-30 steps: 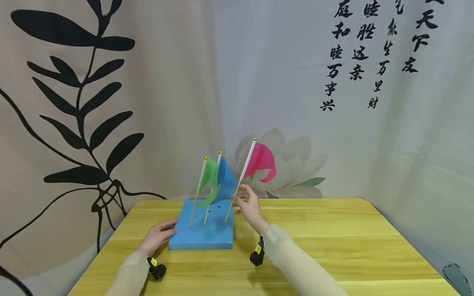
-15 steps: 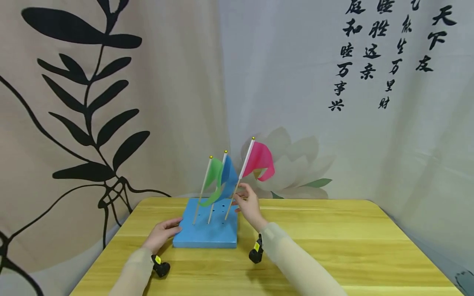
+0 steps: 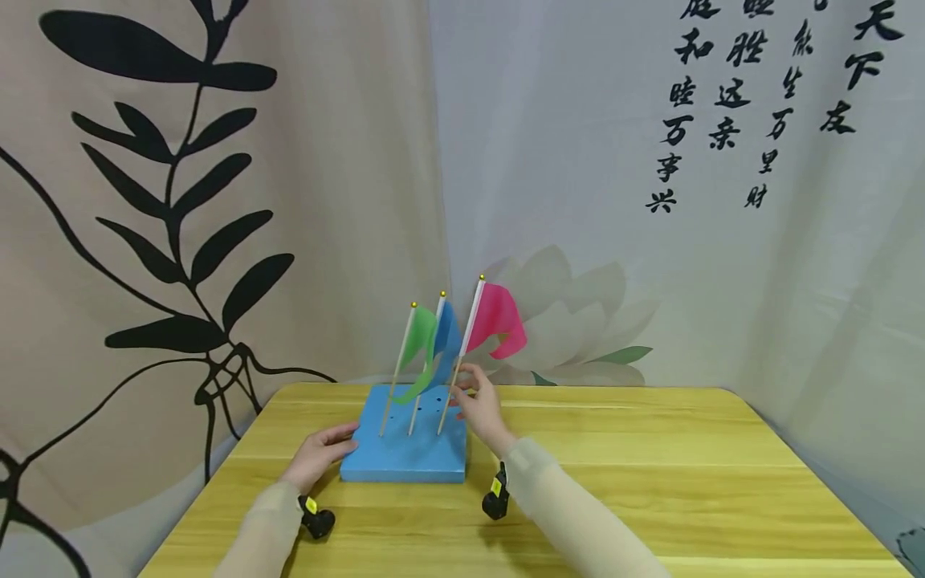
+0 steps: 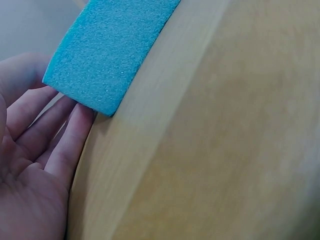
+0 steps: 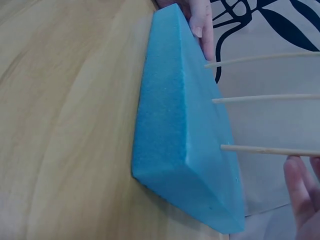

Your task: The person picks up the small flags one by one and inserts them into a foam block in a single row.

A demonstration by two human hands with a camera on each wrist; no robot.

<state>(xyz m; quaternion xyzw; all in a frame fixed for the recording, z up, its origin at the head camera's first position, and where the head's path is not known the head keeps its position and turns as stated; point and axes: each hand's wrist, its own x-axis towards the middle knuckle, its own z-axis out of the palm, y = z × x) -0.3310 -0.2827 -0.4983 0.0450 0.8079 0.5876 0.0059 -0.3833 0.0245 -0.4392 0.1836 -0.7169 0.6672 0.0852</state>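
A blue foam block (image 3: pixel 405 461) lies flat on the table, with several small holes in its top. A green flag (image 3: pixel 415 337) and a blue flag (image 3: pixel 446 341) on thin wooden sticks stand in it, leaning slightly right. My right hand (image 3: pixel 482 405) pinches the wooden stick of a pink flag (image 3: pixel 497 319), whose lower end (image 5: pixel 223 147) meets the block's top face to the right of the other two. On the block's left edge rests my left hand (image 3: pixel 321 453), thumb at the top corner and fingers (image 4: pixel 75 140) along the side.
The wooden table (image 3: pixel 614 482) extends to the right and in front of the block. Behind it hangs a pale curtain (image 3: pixel 347 201) printed with dark leaves and writing. A small black wrist camera (image 3: pixel 495 502) sits below the right sleeve.
The pink flag has shifted left and a little down with my right hand, closer to the blue flag. My left hand stays at the block's edge. The head view has swung slightly left.
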